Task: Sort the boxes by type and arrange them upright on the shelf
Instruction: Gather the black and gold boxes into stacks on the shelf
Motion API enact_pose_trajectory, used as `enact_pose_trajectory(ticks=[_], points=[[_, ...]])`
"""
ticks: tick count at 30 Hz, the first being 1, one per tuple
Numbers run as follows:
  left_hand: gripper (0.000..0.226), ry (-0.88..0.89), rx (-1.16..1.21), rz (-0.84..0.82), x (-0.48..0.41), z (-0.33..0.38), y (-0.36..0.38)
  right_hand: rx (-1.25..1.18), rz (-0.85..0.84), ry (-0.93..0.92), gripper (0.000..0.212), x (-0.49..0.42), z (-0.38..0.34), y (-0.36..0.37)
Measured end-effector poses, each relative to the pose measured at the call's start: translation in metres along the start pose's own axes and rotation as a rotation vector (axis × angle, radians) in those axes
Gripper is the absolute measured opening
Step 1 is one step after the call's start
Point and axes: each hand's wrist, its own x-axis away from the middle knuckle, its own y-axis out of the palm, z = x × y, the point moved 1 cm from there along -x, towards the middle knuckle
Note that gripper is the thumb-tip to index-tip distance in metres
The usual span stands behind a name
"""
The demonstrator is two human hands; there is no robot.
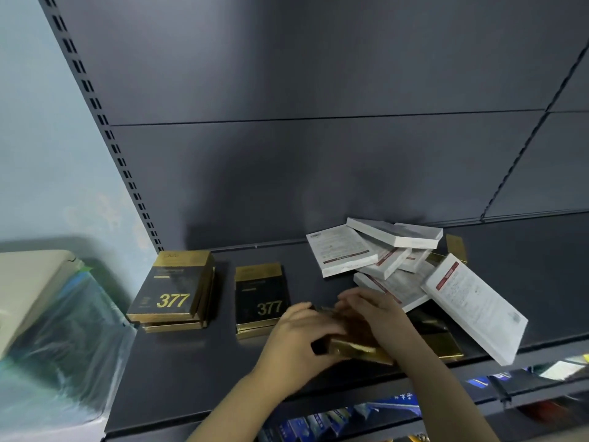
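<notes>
On the dark shelf point(197, 378), a stack of black-and-gold "377" boxes point(173, 290) lies flat at the left. A second, smaller stack of the same boxes point(259, 295) lies beside it. At the right, several white boxes point(382, 253) with red stripes lie jumbled, and one white box point(471, 306) tilts over the shelf's front edge. More gold boxes point(443, 344) lie under that heap. My left hand point(298, 338) and my right hand point(379, 314) both grip one black-and-gold box point(353, 347) in front of the heap.
A slotted upright point(95, 129) borders the shelf at the left, with a dark back panel point(318, 170) behind. A plastic-wrapped bundle point(60, 330) sits left of the shelf. Blue packets point(350, 416) fill the lower shelf.
</notes>
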Motion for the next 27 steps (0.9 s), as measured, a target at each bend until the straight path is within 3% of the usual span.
enact_pose_trajectory(ticks=[2, 6, 10, 14, 17, 21, 25, 27], points=[[0.032, -0.120, 0.125, 0.076, -0.009, -0.001, -0.009, -0.129, -0.018, 0.003, 0.026, -0.002, -0.004, 0.001], [0.024, -0.369, 0.393, 0.205, -0.024, 0.000, -0.028, -0.360, 0.002, -0.017, 0.041, -0.002, -0.008, 0.008], [0.004, -0.716, 0.735, 0.470, -0.036, -0.002, -0.049, -0.483, -0.157, -0.035, 0.039, 0.001, -0.008, 0.025], [0.031, -0.925, 0.966, 0.459, -0.040, -0.014, -0.064, -0.519, -0.175, 0.008, 0.043, -0.001, -0.021, 0.054], [0.026, -0.929, 1.050, 0.479, -0.036, -0.020, -0.074, -0.563, -0.170, 0.034, 0.043, -0.004, -0.031, 0.071], [0.022, -0.906, 0.982, 0.530, -0.027, -0.031, -0.083, -0.579, -0.173, 0.057, 0.042, -0.009, -0.034, 0.087], [0.019, -0.801, 0.530, 0.491, -0.013, -0.046, -0.083, -0.549, -0.067, 0.055, 0.030, -0.022, -0.038, 0.098], [0.033, -0.788, 0.368, 0.424, -0.006, -0.049, -0.081, -0.470, 0.000, 0.031, 0.022, -0.034, -0.043, 0.102]])
